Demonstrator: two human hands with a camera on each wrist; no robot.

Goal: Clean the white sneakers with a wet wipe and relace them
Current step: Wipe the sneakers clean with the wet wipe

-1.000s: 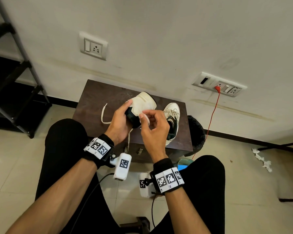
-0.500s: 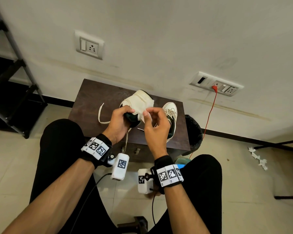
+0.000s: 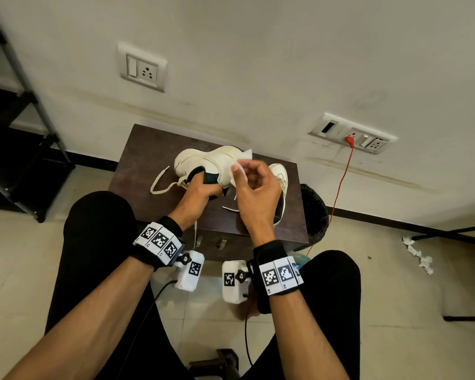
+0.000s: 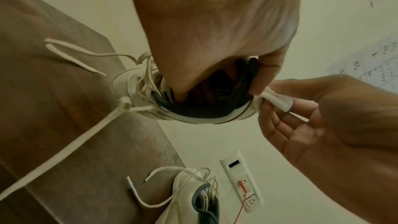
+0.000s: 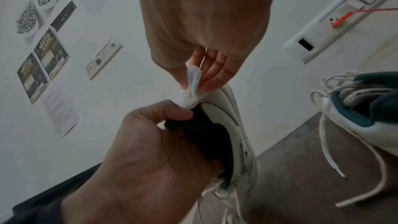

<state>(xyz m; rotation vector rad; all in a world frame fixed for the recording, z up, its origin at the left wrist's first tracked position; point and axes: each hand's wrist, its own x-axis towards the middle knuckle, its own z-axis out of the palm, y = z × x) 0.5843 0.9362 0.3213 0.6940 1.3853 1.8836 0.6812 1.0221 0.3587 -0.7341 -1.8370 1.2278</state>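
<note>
Wiping step: left grip [image 3: 196, 192] clamped on sneaker [image 3: 209, 165] collar, right grip [image 3: 254, 187] pinching wipe [image 3: 240, 167] at heel; next, rubbing along upper.

A red cable [image 3: 337, 187] is hanging from a white wall socket strip [image 3: 353, 133]. Crumpled white paper scraps [image 3: 418, 255] are lying on the beige tiled floor [image 3: 17, 270] beside a black bin [image 3: 314, 212].

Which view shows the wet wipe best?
Right wrist: the wet wipe sits centred, pinched by the right hand against the held sneaker. The left wrist view shows a folded strip; the head view a small scrap.
</note>
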